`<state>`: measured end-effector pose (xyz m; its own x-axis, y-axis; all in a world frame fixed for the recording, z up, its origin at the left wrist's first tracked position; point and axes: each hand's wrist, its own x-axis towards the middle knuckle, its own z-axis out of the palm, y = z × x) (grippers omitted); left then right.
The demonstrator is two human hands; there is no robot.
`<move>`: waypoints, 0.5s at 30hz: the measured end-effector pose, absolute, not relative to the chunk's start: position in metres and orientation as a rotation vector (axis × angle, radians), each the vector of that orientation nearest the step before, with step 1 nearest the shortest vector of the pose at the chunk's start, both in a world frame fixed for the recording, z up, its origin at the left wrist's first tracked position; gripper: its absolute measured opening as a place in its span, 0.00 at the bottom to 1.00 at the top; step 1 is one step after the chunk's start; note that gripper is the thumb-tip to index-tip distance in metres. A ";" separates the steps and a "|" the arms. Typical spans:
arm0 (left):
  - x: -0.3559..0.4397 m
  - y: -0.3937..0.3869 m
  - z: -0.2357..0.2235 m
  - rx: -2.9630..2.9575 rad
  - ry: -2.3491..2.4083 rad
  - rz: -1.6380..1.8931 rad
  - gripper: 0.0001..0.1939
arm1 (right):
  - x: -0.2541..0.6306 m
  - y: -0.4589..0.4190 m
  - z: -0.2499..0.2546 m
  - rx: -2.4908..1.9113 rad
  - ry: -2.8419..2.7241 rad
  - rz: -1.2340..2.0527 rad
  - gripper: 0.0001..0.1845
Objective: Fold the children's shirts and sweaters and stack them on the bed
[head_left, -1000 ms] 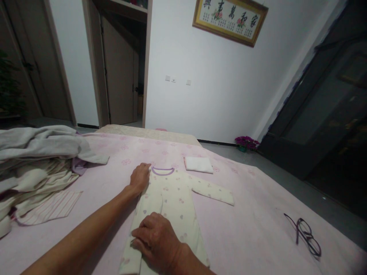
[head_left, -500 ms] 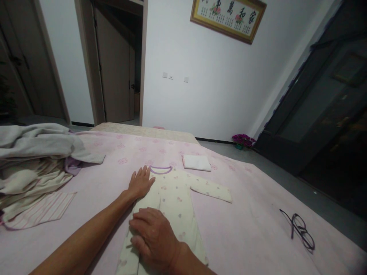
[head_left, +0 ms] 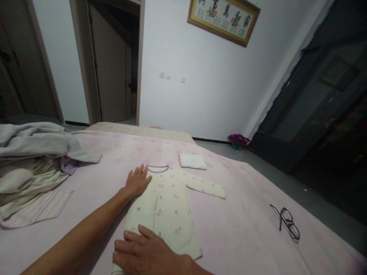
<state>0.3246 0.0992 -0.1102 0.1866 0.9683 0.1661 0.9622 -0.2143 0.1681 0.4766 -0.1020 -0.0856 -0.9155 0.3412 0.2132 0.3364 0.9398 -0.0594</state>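
Head view, obs.: cream long-sleeved sleepsuit [head_left: 163, 208] lies flat, face up, on pink floral quilt [head_left: 246, 233] of a bed, neck toward far side, lilac collar trim [head_left: 157, 169] at top. L hand [head_left: 137, 181] rests palm down at garment's left edge, just below collar; fingers spread, released, nothing grasped. R hand [head_left: 147, 254] lies palm down on lower end of garment; fingers extended, not clenched, pressing cloth rather than gripping it. Lower end partly under R hand & cut off by bottom of view. One sleeve [head_left: 205, 188] lies flat, out to the right; other sleeve not visible, can't tell if tucked under.

Step (judged): flattening garment w/ both hands, no fold showing on it yet. Next move wd call for R hand lifting clear of lower end, or fingers closing on an edge.

Edges/room: wide open quilt right of garment, out to eyeglasses [head_left: 285, 223]. Folded white cloth [head_left: 192, 161] sits just beyond sleeve, near collar, so less room there. Left side tighter: heap of clothes [head_left: 28, 168] & pink-striped cloth [head_left: 37, 209] lie near L forearm.
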 end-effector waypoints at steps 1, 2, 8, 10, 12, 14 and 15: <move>0.326 0.096 -0.107 2.402 1.970 0.376 0.33 | 0.482 -0.103 -0.084 -0.500 -2.834 0.098 0.19; 0.328 0.090 -0.103 2.407 1.984 0.386 0.33 | 0.489 -0.102 -0.081 -0.524 -2.754 0.177 0.17; 0.340 0.023 -0.088 2.654 1.722 0.440 0.34 | 0.588 -0.064 -0.065 -1.169 -2.025 0.404 0.14; 0.340 -0.005 -0.087 2.694 1.563 0.378 0.35 | 0.631 -0.042 -0.064 -1.447 -1.864 0.287 0.15; 0.338 -0.026 -0.086 2.680 1.466 0.287 0.36 | 0.671 -0.022 -0.065 -1.723 -1.762 0.101 0.19; 0.336 -0.038 -0.086 2.648 1.436 0.223 0.37 | 0.703 -0.007 -0.067 -1.995 -1.680 -0.065 0.23; 0.335 -0.041 -0.086 2.636 1.436 0.208 0.37 | 0.715 -0.002 -0.069 -2.134 -1.652 -0.101 0.24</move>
